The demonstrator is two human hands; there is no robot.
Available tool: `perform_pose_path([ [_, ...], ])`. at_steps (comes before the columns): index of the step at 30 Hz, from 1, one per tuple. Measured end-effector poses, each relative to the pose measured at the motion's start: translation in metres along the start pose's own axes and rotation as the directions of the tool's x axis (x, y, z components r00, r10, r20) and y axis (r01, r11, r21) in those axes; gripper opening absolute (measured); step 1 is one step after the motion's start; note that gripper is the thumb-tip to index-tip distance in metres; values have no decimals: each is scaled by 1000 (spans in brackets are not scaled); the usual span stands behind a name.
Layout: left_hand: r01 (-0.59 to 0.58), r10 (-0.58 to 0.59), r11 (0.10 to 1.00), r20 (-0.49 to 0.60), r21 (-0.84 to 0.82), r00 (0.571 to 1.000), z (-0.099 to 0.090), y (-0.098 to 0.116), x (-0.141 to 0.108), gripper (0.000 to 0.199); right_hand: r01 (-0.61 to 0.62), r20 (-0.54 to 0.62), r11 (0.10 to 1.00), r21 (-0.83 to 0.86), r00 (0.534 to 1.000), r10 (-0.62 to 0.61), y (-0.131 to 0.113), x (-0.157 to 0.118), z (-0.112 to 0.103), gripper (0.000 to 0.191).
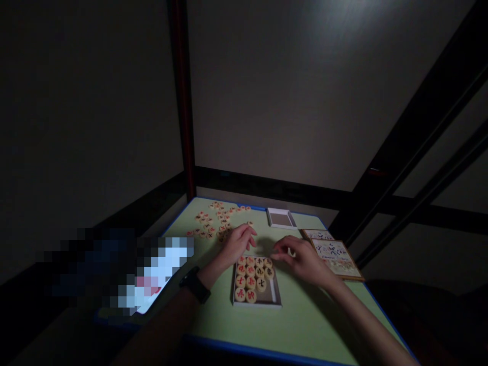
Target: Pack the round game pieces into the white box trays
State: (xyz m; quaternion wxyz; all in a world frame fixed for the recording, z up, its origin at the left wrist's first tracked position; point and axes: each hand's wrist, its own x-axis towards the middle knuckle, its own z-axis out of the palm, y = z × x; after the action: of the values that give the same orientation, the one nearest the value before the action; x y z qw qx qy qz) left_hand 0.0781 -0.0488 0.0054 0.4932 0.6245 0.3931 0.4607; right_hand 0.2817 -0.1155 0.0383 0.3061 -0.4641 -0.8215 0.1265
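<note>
A shallow open box (277,295) on the green table holds rows of round xiangqi pieces, with red characters on the left and black ones toward the right. Part of its brown bottom shows at the lower right. My left hand (238,243) hovers past the box's far edge, fingers loosely curved and apart, no piece visible in it. Beside the box's upper right corner is my right hand (301,258); its thumb and forefinger are bent with a gap between them, and I see nothing held. Loose xiangqi pieces (223,216) lie scattered beyond my left hand, which hides some.
An open box or lid (281,218) lies at the far edge. Two printed covers (337,258), one partly over the other, sit on the right. At the left is a lit, pixelated screen (163,269). Walls border the green table (305,325) at the back and left.
</note>
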Motion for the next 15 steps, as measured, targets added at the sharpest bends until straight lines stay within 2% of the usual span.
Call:
perform_pose_path([
  [2, -25, 27, 997, -28, 75, 999, -1, 2, -3, 18, -94, -156, 995, 26, 983, 97, 12, 6, 7, 33],
  [5, -63, 78, 977, -69, 206, 995, -4, 6, -8, 21, -182, -336, 980, 79, 921, 198, 26, 7, 24, 45],
  [7, -75, 103, 956, -86, 284, 991, -6, 8, -10, 22, -191, -357, 978, 80, 911, 207, 31, 3, 33, 47],
  [12, -66, 110, 919, -94, 388, 989, -16, 10, -5, 21, -157, -299, 987, 18, 942, 155, 31, -8, 40, 47],
  [15, -6, 91, 893, -166, 451, 982, -30, 12, 4, 20, -124, -277, 992, 3, 953, 120, 30, -9, 41, 47],
])
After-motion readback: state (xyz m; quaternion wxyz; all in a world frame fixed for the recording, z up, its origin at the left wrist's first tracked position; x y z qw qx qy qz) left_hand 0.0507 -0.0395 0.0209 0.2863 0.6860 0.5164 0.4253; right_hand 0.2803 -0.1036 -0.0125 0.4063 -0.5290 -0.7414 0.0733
